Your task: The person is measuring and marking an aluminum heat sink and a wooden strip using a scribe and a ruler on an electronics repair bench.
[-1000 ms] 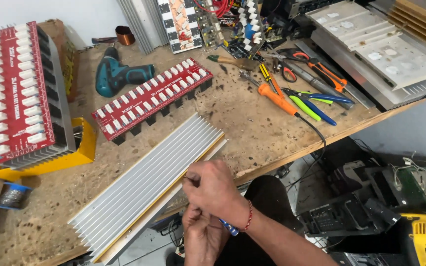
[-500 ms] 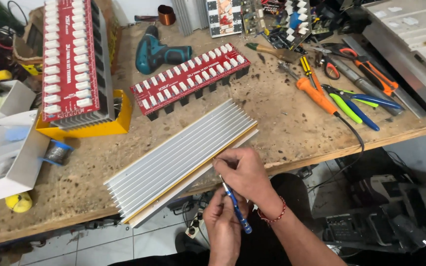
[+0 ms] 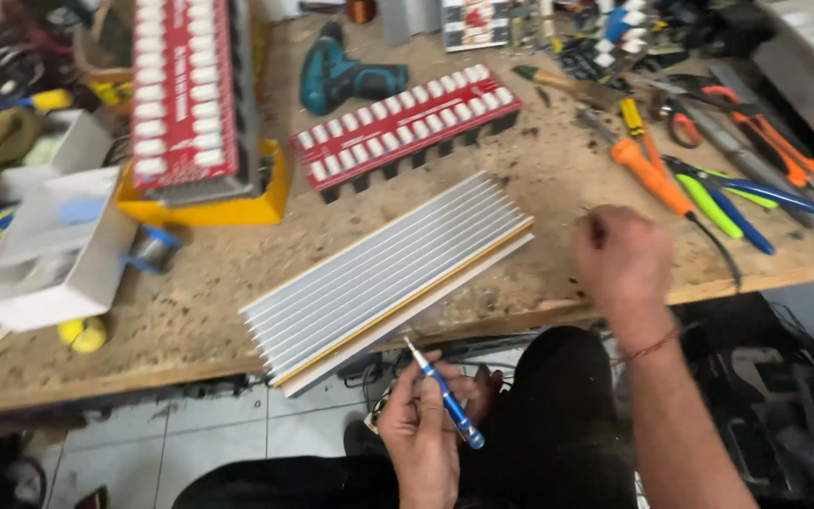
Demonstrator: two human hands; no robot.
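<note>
One view only, head-mounted. Looks steeply down and forward over the near edge of the workbench (image 3: 190, 320), from the person's seated side. Close range: bench fills the upper two thirds of the frame, floor tiles (image 3: 228, 434) and lap the lower third. Both forearms enter from the bottom edge. No second view to compare.

Right hand (image 3: 622, 259) left screwdriver (image 3: 445, 394), moved toward pliers (image 3: 652, 174)
</note>
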